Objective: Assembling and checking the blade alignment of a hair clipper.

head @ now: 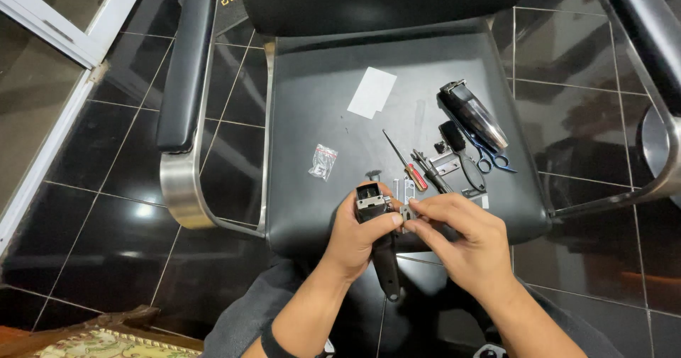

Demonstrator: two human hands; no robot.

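The black hair clipper body (374,223) is in the left hand (355,241), over the front edge of the chair seat (319,109). It looks like hard plastic, stiff, probably light, and its smooth shell may slip, so the safest hold seems to be around its middle, where the left hand is wrapped now. Its top end is open, with a grey metal part showing, and its tail hangs down below the hand.

The right hand (461,234) pinches a small metal piece (407,212) between thumb and fingertips, just beside the open head. This piece looks thin and easy to drop; I think it needs a careful hold by its edges.

Just beyond the hands lie a screwdriver with a red handle (406,163), some small metal parts (443,165) and a little black brush (461,152). Further off, beyond the right hand, are a second black clipper (474,113) and blue-handled scissors (493,161). Beyond the left hand there is a small clear bag (323,162), and further a white card (372,92).
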